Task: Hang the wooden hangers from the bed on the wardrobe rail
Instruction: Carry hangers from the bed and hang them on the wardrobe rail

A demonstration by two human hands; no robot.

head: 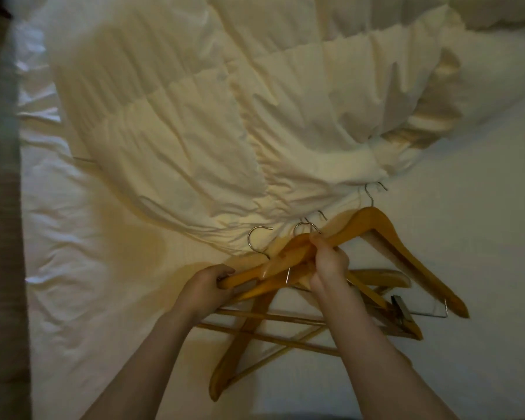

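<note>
- A pile of wooden hangers [285, 298] lies on the bed [467, 237], on the white sheet just below the lower edge of a rumpled cream duvet [194, 116].
- The hangers overlap and cross one another at different angles; exactly how many there are is hard to tell.
- The left hand [206, 286] is closed around the left end of one hanger arm, fingers curled over the wood.
- The right hand [328, 262] grips the neck area of the stacked hangers, near where the metal hooks rise; its fingers pinch the wood at the top.
- Both forearms reach in from the bottom of the view, bare.
- One metal hook [259, 241] curves up just left of the right hand's fingertips, and another sits right at those fingertips.
- The rightmost hanger [406, 253] spreads out to the right of the hands, with its own hook touching the duvet edge.
- A hanger with a metal clip [399, 307] on a thin wire bar lies at the right side of the pile, near the tip of the rightmost hanger.
- Lower hangers with wooden trouser bars lie flat on the sheet beneath the wrists.
- A dark, blurred strip [0, 207] runs down the left edge of the view beside the bed; what it is cannot be made out.
</note>
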